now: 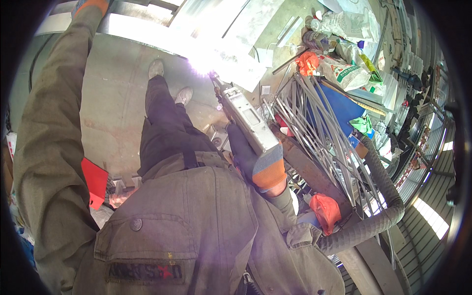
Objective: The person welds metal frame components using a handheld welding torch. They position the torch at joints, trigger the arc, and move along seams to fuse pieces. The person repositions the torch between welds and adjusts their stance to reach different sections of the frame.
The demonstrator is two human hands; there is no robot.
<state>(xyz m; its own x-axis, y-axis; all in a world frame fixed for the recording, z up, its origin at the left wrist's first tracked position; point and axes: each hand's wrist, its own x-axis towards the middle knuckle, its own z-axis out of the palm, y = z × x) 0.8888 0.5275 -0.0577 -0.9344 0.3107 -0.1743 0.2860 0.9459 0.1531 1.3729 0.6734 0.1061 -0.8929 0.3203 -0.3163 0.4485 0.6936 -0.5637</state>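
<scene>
My right hand [269,169], in a grey and orange glove, is wrapped round a silver, boxy welding gun [250,117]. Its thin nozzle points up and left to a blazing white-violet spot at the edge of a long metal piece [128,28]. Glare washes out much of that piece and what lies behind it. My left arm [56,113] stretches to the far left, where my left hand [91,6], gloved in orange and grey, is at the metal. The picture's rim cuts it off and its fingers are hidden.
Thin metal strips [319,132] lie bundled at my right, beside a thick corrugated hose [386,196] and a red bag [324,211]. Farther right are piled plastic bags [344,71] and a blue panel [339,105]. A red sheet [93,182] shows by my left side.
</scene>
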